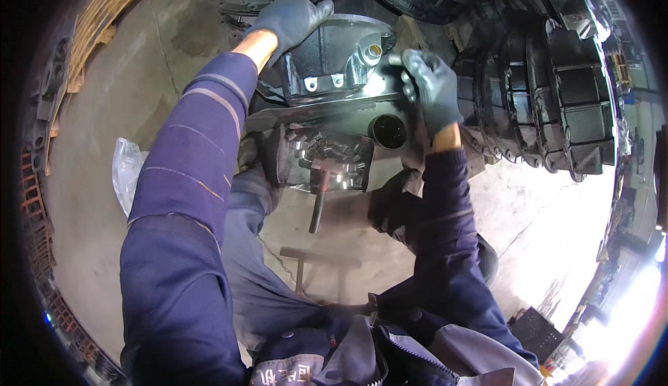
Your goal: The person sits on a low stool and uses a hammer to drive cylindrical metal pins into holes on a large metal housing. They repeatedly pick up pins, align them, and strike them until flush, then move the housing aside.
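Note:
A black cast metal housing (323,55) stands on a dark plate in front of me, with a brass-coloured ring in a round boss (374,51) on its right. My left hand (291,23), in a dark grey glove, grips the housing's upper left rim; its fingertips are partly hidden. Beside the boss, my right hand (433,88), gloved too, pinches a small metal sleeve (396,60) between thumb and finger. Nearer me is a tray (282,160) of loose metal sleeves (341,151). A hammer (321,195) lies across it, handle toward me.
A dark round can (387,131) is right of the tray. More ribbed black housings (536,101) are stacked at right and behind. A low metal stand (320,257) is between my legs. Clear plastic wrap (127,170) and a wooden pallet (104,21) are at left.

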{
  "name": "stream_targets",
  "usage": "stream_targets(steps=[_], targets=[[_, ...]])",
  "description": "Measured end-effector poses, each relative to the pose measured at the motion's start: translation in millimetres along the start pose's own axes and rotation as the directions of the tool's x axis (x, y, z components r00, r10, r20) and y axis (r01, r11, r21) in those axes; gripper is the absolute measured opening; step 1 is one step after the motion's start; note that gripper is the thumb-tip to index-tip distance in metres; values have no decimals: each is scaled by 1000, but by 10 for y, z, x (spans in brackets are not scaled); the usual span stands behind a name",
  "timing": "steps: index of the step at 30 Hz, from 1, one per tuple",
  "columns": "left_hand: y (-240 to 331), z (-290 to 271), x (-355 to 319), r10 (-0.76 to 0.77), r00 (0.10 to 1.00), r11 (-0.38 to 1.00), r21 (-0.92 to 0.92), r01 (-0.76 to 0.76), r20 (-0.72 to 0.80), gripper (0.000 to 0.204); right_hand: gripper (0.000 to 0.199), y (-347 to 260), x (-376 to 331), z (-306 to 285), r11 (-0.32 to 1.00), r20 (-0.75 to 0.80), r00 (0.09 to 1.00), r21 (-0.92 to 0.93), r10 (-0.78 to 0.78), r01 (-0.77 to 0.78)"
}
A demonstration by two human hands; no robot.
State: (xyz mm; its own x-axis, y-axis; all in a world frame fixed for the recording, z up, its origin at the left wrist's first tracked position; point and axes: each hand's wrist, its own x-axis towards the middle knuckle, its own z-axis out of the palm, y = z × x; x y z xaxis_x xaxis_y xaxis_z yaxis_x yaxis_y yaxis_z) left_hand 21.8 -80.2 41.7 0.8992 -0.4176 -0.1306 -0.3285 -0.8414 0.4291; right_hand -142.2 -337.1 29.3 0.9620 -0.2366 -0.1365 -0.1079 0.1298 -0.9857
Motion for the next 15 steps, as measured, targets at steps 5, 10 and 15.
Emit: stream_targets(steps=[5,10,15], targets=[[1,1,16,-37,999,999,21,36,33,72,31,-232,346,177,907,106,980,-405,170,-114],[-48,47,58,-23,1000,998,53,23,-2,72,46,-311,505,285,619,244,967,-771,72,149],[-62,89,45,119,984,993,32,-116,-132,75,62,-3,431,327,228,222,957,-938,-188,263]])
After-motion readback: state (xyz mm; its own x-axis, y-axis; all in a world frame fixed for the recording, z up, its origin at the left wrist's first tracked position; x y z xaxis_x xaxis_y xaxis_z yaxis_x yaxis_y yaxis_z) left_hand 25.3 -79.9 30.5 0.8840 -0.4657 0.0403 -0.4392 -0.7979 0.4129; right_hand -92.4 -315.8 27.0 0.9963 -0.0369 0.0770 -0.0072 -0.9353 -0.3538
